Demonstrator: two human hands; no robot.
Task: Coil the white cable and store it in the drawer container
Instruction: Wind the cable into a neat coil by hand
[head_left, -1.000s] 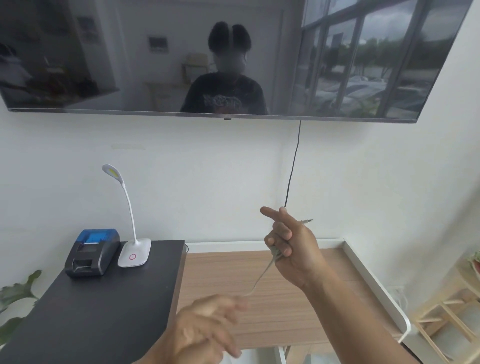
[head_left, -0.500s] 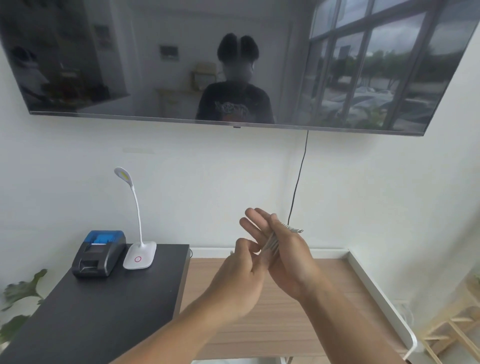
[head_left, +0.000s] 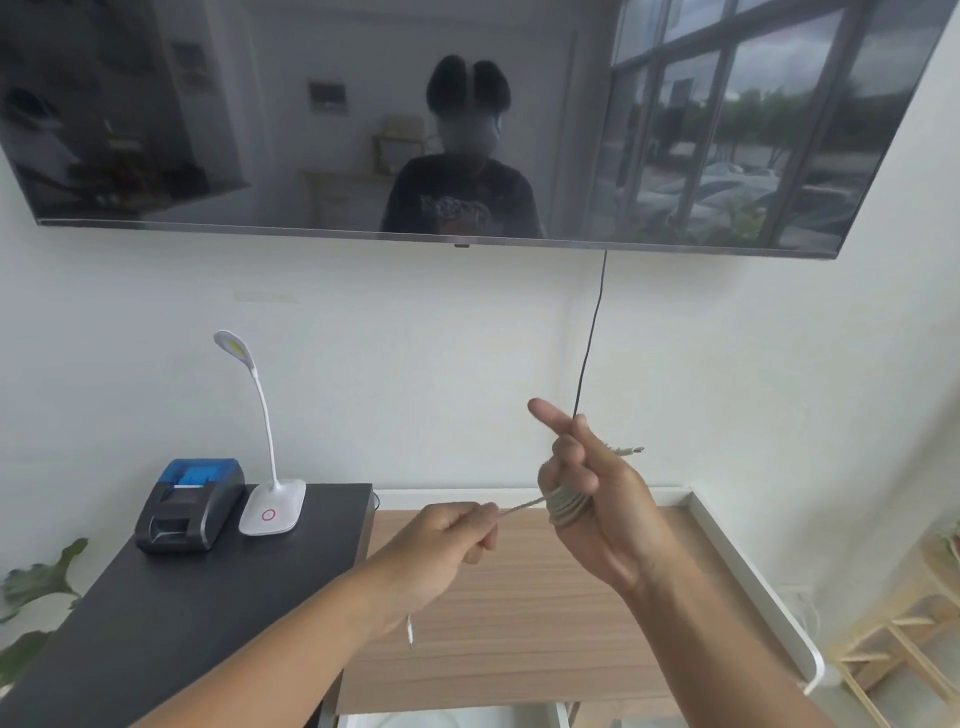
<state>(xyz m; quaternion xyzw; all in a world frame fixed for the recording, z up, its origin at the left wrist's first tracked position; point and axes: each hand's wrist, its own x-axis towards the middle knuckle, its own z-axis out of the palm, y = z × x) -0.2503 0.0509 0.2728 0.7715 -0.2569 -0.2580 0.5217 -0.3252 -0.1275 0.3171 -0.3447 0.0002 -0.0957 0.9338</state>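
White cable (head_left: 568, 505) is mid-coil, wound round the right hand's (head_left: 597, 499) fingers while the left hand (head_left: 457, 535) pinches its taut tail; a few wraps remain before stowing.

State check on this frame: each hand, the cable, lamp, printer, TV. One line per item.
left hand: closed, pinching the cable, pulling it taut
right hand: raised, cable wound round its lower fingers, index finger extended
white cable: mostly coiled; one plug pokes out beside the right hand, the other dangles below the left
desk lamp: upright, looks off
printer: lid closed, no paper showing
TV: off, reflecting the room
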